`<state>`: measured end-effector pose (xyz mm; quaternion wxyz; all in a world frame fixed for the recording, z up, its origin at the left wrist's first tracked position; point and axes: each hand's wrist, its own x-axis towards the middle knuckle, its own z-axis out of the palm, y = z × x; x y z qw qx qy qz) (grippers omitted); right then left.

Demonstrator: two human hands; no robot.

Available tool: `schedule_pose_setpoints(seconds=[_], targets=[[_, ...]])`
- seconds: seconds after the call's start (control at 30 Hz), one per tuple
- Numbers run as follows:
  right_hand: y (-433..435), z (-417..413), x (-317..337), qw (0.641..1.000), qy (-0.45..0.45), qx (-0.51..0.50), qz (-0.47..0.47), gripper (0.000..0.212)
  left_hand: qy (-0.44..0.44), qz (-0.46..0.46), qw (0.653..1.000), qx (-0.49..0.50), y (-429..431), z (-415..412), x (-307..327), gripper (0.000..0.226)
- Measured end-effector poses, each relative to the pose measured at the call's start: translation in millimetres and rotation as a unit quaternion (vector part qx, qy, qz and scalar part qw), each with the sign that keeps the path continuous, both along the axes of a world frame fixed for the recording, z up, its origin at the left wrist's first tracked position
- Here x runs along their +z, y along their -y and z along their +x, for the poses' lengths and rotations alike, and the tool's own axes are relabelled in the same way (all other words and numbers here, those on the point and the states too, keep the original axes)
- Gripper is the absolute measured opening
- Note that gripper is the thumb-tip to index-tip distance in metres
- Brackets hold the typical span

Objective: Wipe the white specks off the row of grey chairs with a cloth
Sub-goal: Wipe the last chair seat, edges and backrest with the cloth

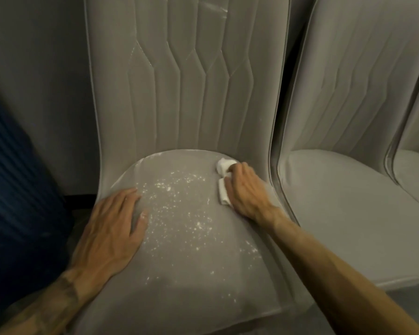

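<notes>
A grey padded chair (pixel 186 269) fills the middle of the view, its seat wrapped in clear film. White specks (pixel 179 213) are scattered over the middle of the seat. My right hand (pixel 246 189) grips a folded white cloth (pixel 224 180) at the seat's back right corner, near the backrest. My left hand (pixel 111 226) lies flat on the seat's left edge, fingers straight, beside the specks. Most of the cloth is hidden under my right hand.
A second grey chair (pixel 348 201) stands close on the right, and the edge of a third (pixel 416 170) shows at the far right. A dark blue ribbed object (pixel 17 189) sits to the left. A grey wall (pixel 39 81) is behind.
</notes>
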<state>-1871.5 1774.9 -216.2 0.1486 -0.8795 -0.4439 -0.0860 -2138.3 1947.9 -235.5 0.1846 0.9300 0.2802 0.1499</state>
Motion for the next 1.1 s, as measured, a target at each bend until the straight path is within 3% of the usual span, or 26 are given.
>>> schedule_pose_setpoints(seconds=[0.07, 0.13, 0.27, 0.33, 0.4, 0.5, 0.57, 0.67, 0.77, 0.87, 1.03, 1.1], targets=[[5.9, -11.6, -5.4, 0.997, -0.014, 0.081, -0.006, 0.024, -0.001, -0.002, 1.0, -0.005, 1.0, -0.2, 0.4, 0.067], [13.5, -0.4, -3.4, 0.994, 0.0, 0.101, -0.031, 0.025, -0.002, 0.0, 1.0, -0.007, 1.3, -1.0, 0.5, 0.067], [0.7, 33.5, 2.7, 0.997, 0.004, -0.068, -0.028, 0.025, -0.007, -0.003, 1.0, -0.002, 3.2, 0.1, 3.8, 0.06], [-14.2, 23.1, 0.2, 0.996, 0.003, -0.085, 0.001, 0.024, -0.008, -0.009, 1.0, 0.0, 2.3, 0.3, 4.0, 0.058], [-19.1, -0.2, -9.8, 0.999, -0.01, 0.006, 0.032, 0.022, -0.011, -0.01, 1.0, -0.002, 1.5, -0.3, 2.9, 0.059], [-2.5, -4.3, -10.2, 0.994, -0.001, 0.114, -0.006, 0.024, -0.012, -0.01, 1.0, -0.003, 0.9, 0.8, 2.0, 0.058], [-0.8, 20.9, -4.4, 0.997, 0.021, 0.07, -0.033, 0.025, -0.014, -0.006, 1.0, -0.003, 0.9, 1.4, 1.7, 0.058], [-11.0, 46.2, 1.3, 0.995, 0.023, -0.084, -0.046, 0.028, -0.014, -0.002, 1.0, -0.003, 2.0, 1.4, 2.0, 0.057], [-23.5, 17.1, -10.0, 1.0, -0.011, -0.015, 0.022, 0.023, -0.017, -0.003, 1.0, 0.003, 2.1, -0.3, 2.2, 0.058], [-7.6, 10.4, -11.6, 0.995, -0.042, 0.091, 0.007, 0.022, -0.017, -0.003, 1.0, 0.003, 2.4, -0.8, 3.3, 0.058], [-26.9, 47.5, -3.7, 0.996, -0.023, -0.083, 0.001, 0.027, -0.024, -0.001, 1.0, 0.008, 2.5, 1.1, 4.1, 0.062], [-47.3, 30.2, -5.0, 0.997, -0.029, -0.063, 0.017, 0.027, -0.025, 0.008, 1.0, 0.006, 2.6, 1.4, 4.4, 0.068]])
